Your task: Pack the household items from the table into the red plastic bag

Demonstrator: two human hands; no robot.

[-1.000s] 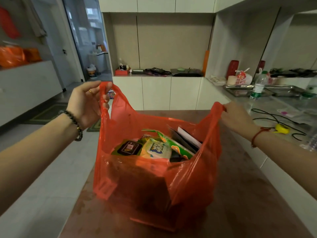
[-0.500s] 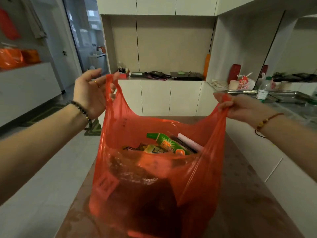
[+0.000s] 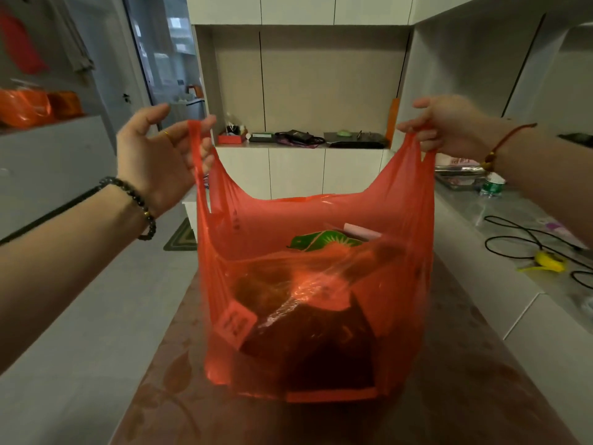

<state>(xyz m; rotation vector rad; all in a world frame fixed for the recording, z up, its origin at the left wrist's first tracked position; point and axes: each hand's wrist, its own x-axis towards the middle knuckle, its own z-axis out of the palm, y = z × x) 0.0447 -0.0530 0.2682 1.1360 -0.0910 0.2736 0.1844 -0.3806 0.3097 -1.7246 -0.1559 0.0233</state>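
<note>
The red plastic bag (image 3: 321, 300) hangs stretched wide over the brown table (image 3: 465, 396), its bottom near or on the tabletop. My left hand (image 3: 160, 159) pinches the left handle loop between thumb and fingers. My right hand (image 3: 449, 126) grips the right handle. Inside the bag a green packet (image 3: 324, 240) and a pale card (image 3: 361, 231) show above the front wall. Dark boxy items show through the plastic lower down.
A grey counter (image 3: 513, 226) on the right carries black cables, a yellow object (image 3: 548, 260), a plastic bottle (image 3: 492, 184) and metal trays. White cabinets with a cluttered shelf (image 3: 301, 139) stand behind. Orange bags (image 3: 29, 107) sit on a ledge at far left.
Both hands have risen and spread apart, pulling the handles up and stretching the bag taller. The contents have sunk deeper behind the front wall.
</note>
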